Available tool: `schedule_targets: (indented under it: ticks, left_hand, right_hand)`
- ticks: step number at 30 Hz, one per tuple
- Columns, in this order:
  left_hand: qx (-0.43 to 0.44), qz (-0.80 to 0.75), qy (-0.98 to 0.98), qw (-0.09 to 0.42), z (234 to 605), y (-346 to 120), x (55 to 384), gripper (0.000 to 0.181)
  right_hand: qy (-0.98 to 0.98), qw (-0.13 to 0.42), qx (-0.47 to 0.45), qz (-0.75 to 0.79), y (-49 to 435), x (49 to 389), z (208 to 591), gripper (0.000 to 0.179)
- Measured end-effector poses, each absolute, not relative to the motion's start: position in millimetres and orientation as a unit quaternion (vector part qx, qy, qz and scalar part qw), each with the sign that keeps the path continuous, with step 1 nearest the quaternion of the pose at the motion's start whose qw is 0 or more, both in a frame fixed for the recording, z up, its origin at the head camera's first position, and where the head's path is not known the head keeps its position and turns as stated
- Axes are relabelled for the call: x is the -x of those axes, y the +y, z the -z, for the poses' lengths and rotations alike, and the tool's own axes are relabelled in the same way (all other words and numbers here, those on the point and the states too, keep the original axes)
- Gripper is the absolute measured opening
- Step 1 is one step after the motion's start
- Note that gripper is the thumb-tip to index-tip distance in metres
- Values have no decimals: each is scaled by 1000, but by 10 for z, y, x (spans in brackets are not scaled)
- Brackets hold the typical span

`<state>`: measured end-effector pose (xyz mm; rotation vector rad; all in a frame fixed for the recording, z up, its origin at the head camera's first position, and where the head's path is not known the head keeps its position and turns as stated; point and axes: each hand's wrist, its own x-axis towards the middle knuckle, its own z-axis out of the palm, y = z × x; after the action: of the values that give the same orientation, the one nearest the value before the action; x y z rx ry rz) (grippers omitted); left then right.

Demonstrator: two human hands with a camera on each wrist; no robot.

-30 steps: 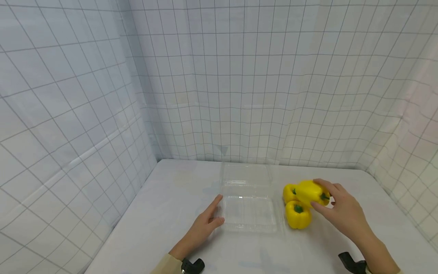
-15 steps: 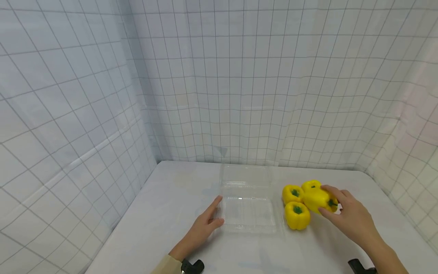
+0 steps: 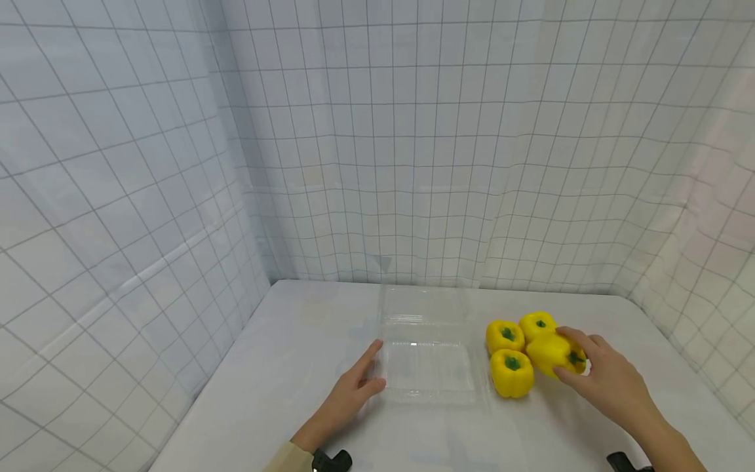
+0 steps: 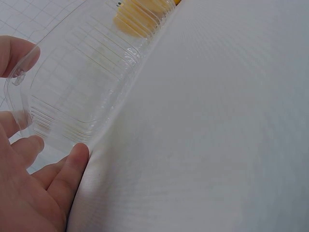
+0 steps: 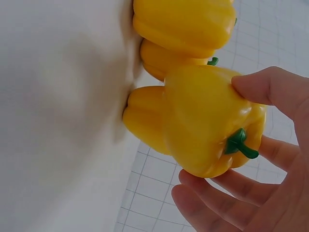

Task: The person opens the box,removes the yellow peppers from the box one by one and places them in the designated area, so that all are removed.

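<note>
My right hand [image 3: 613, 380] holds a glossy yellow bell pepper [image 3: 548, 353], thumb on one side and fingers on the other. It lies tilted, its green stem turned towards the palm in the right wrist view. Three more yellow bell peppers stand stem up close beside it: one at front left [image 3: 512, 377], one at back left [image 3: 501, 335] and one behind [image 3: 535, 322]. A clear plastic clamshell box [image 3: 427, 367] lies with its lid [image 3: 423, 303] folded back. At its left side, my left hand [image 3: 345, 396] touches the edge with fingers and thumb spread apart.
A white table [image 3: 283, 367] carries everything. White cloth with a dark grid [image 3: 407, 144] hangs behind it and along both sides. The peppers stand just right of the box.
The right hand has moved right and slightly nearer with its pepper, off the group, uncovering the pepper behind. The left hand and the box have stayed in place.
</note>
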<state>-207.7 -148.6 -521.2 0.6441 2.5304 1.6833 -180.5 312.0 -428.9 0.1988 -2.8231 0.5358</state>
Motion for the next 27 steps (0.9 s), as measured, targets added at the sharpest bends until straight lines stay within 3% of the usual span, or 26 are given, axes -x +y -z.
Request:
schedule_targets:
  ticks: [11, 27]
  left_hand:
    - [-214, -538, 815, 13, 5193, -1486, 2056, 68]
    - [-210, -531, 821, 10, 5211, -1487, 2059, 68]
  right_hand:
    - [-976, 87, -73, -186, 3167, 1890, 4353, 78]
    - [-975, 69, -145, -154, 3212, 2035, 4321, 70]
